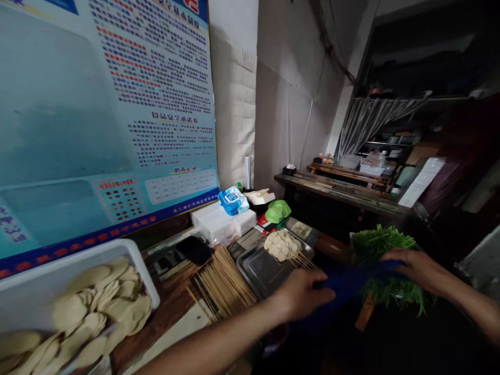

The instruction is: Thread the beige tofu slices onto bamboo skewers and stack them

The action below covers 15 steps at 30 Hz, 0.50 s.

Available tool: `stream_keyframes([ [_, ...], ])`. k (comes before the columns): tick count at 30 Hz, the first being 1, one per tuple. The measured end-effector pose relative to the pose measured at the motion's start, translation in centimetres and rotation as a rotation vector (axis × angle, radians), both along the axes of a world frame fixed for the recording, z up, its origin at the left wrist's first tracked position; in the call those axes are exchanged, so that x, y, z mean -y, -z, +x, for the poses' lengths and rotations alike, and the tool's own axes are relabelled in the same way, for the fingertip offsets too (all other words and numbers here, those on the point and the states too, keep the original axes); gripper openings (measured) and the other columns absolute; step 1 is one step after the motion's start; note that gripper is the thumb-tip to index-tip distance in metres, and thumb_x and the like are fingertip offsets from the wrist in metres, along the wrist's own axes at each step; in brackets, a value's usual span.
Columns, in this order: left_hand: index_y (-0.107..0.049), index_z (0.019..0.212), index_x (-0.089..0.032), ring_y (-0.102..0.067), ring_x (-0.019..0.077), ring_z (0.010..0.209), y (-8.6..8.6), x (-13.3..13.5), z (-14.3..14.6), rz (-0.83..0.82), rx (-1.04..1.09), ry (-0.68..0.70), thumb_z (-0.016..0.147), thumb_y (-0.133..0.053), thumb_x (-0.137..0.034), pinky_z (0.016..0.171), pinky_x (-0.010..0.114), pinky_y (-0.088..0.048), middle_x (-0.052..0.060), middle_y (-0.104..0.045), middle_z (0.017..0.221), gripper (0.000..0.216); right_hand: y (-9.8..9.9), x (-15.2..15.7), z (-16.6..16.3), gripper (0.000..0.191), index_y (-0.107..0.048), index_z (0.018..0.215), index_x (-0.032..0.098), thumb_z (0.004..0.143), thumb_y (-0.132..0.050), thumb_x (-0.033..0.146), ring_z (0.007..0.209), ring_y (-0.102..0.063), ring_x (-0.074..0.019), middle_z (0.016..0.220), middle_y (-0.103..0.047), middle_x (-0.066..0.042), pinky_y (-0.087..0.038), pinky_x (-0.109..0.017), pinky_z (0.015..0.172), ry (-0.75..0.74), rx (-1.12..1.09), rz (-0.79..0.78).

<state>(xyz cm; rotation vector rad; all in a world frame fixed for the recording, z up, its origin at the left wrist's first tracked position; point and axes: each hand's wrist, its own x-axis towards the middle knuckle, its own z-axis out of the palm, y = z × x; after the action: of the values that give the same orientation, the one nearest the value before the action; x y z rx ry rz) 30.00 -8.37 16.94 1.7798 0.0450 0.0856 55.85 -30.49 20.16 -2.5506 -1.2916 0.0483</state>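
Observation:
A thin, dark blue sheet (346, 286), cloth or plastic, stretches between my two hands and is smeared by motion. My left hand (299, 296) grips its left end between thumb and fingers, just in front of a metal tray (260, 273). My right hand (414, 266) pinches the right end, over a heap of leafy greens (385, 245). On the tray lie pale, flat slices threaded on skewers (282, 245), their sticks pointing towards my left hand. Left of the tray is a pile of bare wooden skewers (224, 284).
A white tub (146, 271) of pale round slices (105, 297) stands at lower left. Behind the skewers are white packs (213, 224), a blue wipes packet (233, 200) and a green bag (277, 211). Another wooden table (332, 190) stands farther back. A poster (156, 94) covers the left wall.

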Motion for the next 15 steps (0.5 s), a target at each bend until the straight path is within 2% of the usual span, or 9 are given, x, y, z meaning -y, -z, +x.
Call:
stream_keyframes([
  [3, -0.062, 0.079, -0.013, -0.046, 0.0083, 0.056, -1.3, -3.6, 3.6, -0.078, 0.167, -0.086, 0.071, -0.059, -0.028, 0.055, 0.02, -0.037, -0.003, -0.055, 0.065, 0.017, -2.5, -3.4, 2.4, 0.012, -0.072, 0.074, 0.027, 0.071, -0.062, 0.021, 0.079, -0.065, -0.0219, 0.082, -0.07, 0.0, -0.049, -0.029, 0.07, 0.085, 0.048, 0.109],
  [6, -0.062, 0.076, -0.013, -0.049, 0.0089, 0.054, -2.5, -8.0, 7.5, -0.126, 0.173, -0.279, 0.067, -0.062, -0.023, 0.054, 0.021, -0.039, -0.001, -0.058, 0.064, 0.014, -2.8, -8.6, 4.8, 0.009, -0.069, 0.079, 0.02, 0.079, -0.062, 0.025, 0.068, -0.065, -0.0164, 0.074, -0.067, 0.001, -0.051, -0.026, 0.06, 0.171, 0.011, 0.16],
  [8, -0.062, 0.076, -0.012, -0.048, 0.0094, 0.05, -3.3, -10.7, 9.5, -0.153, 0.153, -0.393, 0.067, -0.062, -0.021, 0.051, 0.022, -0.039, -0.001, -0.058, 0.06, 0.013, -2.4, -12.4, 6.4, 0.018, -0.063, 0.093, 0.014, 0.087, -0.057, 0.03, 0.065, -0.062, -0.0113, 0.081, -0.065, 0.0, -0.053, -0.026, 0.059, 0.227, -0.019, 0.209],
  [10, -0.064, 0.078, -0.012, -0.049, 0.0096, 0.051, -4.1, -12.7, 10.8, -0.133, 0.253, -0.487, 0.067, -0.064, -0.022, 0.052, 0.022, -0.04, -0.001, -0.059, 0.061, 0.015, -1.8, -15.7, 8.0, 0.023, -0.058, 0.104, 0.014, 0.09, -0.053, 0.032, 0.075, -0.063, -0.0126, 0.095, -0.063, -0.002, -0.054, -0.029, 0.065, 0.265, -0.018, 0.285],
  [12, -0.065, 0.08, -0.013, -0.051, 0.0102, 0.056, -4.6, -14.1, 11.3, -0.045, 0.376, -0.525, 0.067, -0.065, -0.024, 0.056, 0.022, -0.042, 0.0, -0.062, 0.066, 0.017, -0.9, -18.2, 9.3, 0.026, -0.055, 0.11, 0.015, 0.09, -0.053, 0.032, 0.082, -0.062, -0.0144, 0.103, -0.061, -0.004, -0.053, -0.032, 0.07, 0.301, 0.003, 0.355],
  [15, -0.068, 0.085, -0.015, -0.057, 0.0132, 0.069, -3.6, -14.8, 11.4, 0.151, 0.481, -0.525, 0.07, -0.063, -0.026, 0.066, 0.024, -0.044, 0.003, -0.066, 0.079, 0.019, 1.5, -19.9, 10.0, 0.027, -0.055, 0.112, 0.016, 0.09, -0.053, 0.032, 0.089, -0.061, -0.0166, 0.108, -0.06, -0.005, -0.052, -0.036, 0.075, 0.343, 0.042, 0.408],
])
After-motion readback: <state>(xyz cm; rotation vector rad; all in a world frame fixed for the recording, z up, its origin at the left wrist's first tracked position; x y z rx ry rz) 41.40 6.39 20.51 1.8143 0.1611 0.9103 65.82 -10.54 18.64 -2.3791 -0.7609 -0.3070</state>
